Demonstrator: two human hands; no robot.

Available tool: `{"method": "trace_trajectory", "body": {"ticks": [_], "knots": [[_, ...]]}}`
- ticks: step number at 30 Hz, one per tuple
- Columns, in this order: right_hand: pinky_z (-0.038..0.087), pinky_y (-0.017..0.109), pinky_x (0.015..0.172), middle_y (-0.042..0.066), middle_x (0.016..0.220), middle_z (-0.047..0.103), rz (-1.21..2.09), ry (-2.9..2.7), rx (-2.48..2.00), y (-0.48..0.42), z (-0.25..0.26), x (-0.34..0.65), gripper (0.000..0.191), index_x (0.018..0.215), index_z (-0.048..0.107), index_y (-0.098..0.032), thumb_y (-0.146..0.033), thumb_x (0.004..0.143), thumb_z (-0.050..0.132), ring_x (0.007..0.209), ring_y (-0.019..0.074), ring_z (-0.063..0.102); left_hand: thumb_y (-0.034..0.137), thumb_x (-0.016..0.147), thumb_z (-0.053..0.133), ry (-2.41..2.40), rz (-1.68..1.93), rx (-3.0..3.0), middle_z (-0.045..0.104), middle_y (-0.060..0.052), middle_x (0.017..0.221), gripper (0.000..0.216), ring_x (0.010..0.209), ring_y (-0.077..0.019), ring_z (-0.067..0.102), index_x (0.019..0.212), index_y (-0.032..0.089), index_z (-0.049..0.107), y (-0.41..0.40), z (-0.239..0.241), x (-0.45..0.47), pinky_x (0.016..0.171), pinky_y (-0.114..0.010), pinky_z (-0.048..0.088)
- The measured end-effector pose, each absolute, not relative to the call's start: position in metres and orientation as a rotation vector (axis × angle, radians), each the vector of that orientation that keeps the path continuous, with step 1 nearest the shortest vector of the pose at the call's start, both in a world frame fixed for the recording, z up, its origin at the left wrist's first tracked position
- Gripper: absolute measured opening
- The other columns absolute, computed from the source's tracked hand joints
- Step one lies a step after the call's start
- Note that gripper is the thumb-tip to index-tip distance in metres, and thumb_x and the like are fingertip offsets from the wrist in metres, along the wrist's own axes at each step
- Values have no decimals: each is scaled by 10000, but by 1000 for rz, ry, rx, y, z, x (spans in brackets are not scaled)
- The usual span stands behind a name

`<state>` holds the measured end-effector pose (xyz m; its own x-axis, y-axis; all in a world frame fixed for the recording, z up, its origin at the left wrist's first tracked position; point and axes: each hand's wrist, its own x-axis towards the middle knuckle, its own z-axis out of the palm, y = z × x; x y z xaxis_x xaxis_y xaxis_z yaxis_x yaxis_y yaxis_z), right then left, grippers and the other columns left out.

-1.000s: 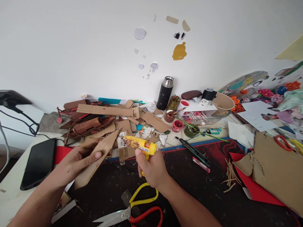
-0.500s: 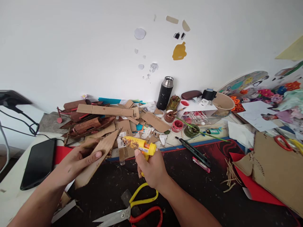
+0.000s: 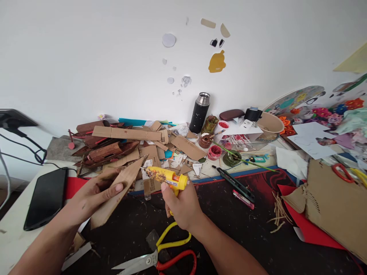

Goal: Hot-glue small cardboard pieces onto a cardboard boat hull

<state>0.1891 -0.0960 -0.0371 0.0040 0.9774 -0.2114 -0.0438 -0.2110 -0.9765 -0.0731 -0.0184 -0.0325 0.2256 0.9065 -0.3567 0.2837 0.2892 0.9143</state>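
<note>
Yellow glue gun (image 3: 160,174) sits gripped in my right hand (image 3: 183,206), front end near the pointed cardboard (image 3: 122,193) my left hand (image 3: 93,194) grasps. I see scissors (image 3: 149,261) lying on the dark mat (image 3: 235,229).

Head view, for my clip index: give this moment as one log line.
left hand: holds cardboard | right hand: holds glue gun, pointed toward cardboard | scissors: on mat

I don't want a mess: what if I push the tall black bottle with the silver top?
The tall black bottle with the silver top might tip if pushed up high, because it's tall and narrow. Once down, it would probably roll, since its sides are round. Its shiny top looks like metal, so that part probably won't crack easily.
</note>
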Motion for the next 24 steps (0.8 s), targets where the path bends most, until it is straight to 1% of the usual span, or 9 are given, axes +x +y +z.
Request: {"method": "trace_trajectory", "body": {"ticks": [2,4,7,9,14,19,24], "knots": [[391,213,365,-63,430,460,1383,-1067,-1322,-96,-36,189,451,625,528,-244,-542,929,676,341,111,467,646,676,951,1318,638,1239,888,-117,1100,674,857,-347,834,1229,274,849,-19,-33,-73,772,-346,691],[388,211,366,-65,428,457,1381,-1075,-1313,-96,-35,189,447,623,522,-246,-533,930,676,342,111,468,638,687,952,1302,656,1225,890,-110,1100,658,829,-331,833,1229,281,851,-19,-33,-72,800,-348,689],[382,206,367,-65,422,450,1383,-1081,-1310,-96,-33,189,450,613,507,-250,-519,933,671,341,109,466,614,706,956,1271,684,1204,884,-102,1158,621,918,-334,838,1218,279,853,-20,-31,-70,870,-344,678],[389,205,374,-63,426,451,1385,-1082,-1309,-97,-33,189,457,608,503,-249,-519,936,671,348,108,470,601,705,962,1263,695,1178,876,-102,1203,622,1002,-351,834,1221,273,847,-21,-30,-68,875,-337,675],[393,206,382,-59,427,458,1378,-1082,-1325,-97,-35,188,469,605,511,-245,-525,939,682,350,111,476,607,672,972,1287,710,1111,870,-111,1217,625,1056,-376,828,1171,254,844,-23,-30,-66,799,-325,676],[392,204,388,-54,426,464,1374,-1098,-1310,-98,-35,187,491,591,511,-241,-531,952,674,353,106,470,637,633,974,1328,738,1091,874,-120,1160,667,1015,-382,829,1137,226,828,-25,-36,-66,726,-327,671],[390,200,379,-61,421,455,1405,-1064,-1283,-98,-36,186,481,600,500,-245,-534,941,676,346,103,459,632,633,972,1341,774,1101,851,-130,1229,692,1097,-391,804,1167,222,814,-23,-44,-69,709,-297,653]]}}
